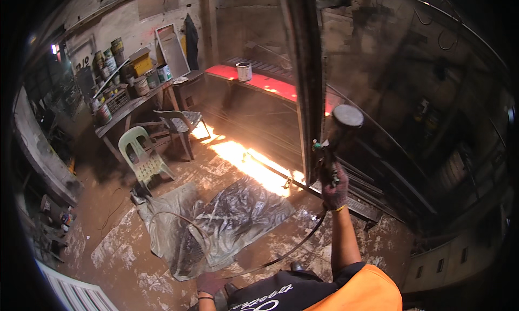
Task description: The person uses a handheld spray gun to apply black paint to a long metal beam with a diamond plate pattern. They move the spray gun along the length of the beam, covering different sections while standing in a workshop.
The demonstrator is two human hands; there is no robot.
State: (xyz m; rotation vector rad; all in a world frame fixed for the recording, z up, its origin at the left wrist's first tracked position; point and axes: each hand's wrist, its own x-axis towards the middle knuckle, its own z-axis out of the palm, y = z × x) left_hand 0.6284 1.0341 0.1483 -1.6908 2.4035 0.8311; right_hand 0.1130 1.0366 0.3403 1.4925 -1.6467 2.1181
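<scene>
My right hand [337, 191], in a dark knit glove with a yellow cuff, is raised at right of centre. It is closed around the handle of a spray gun [326, 162], which carries a round cup with a pale lid [347, 116] on top. A tall dark metal frame [309, 89] stands upright just beside the gun. From below the gun a dark hose [300, 243] curves down and left toward my gloved left hand [210, 283]. That hand is low near my body, closed at the hose, its fingers partly blurred.
Crumpled plastic sheeting [216, 222] covers the floor ahead. Bright sunlight crosses the floor beyond it. A green plastic chair [143, 157] and another chair [181, 124] stand left, before a bench [130, 106] crowded with cans. A paint can [244, 71] sits on a red surface [273, 87].
</scene>
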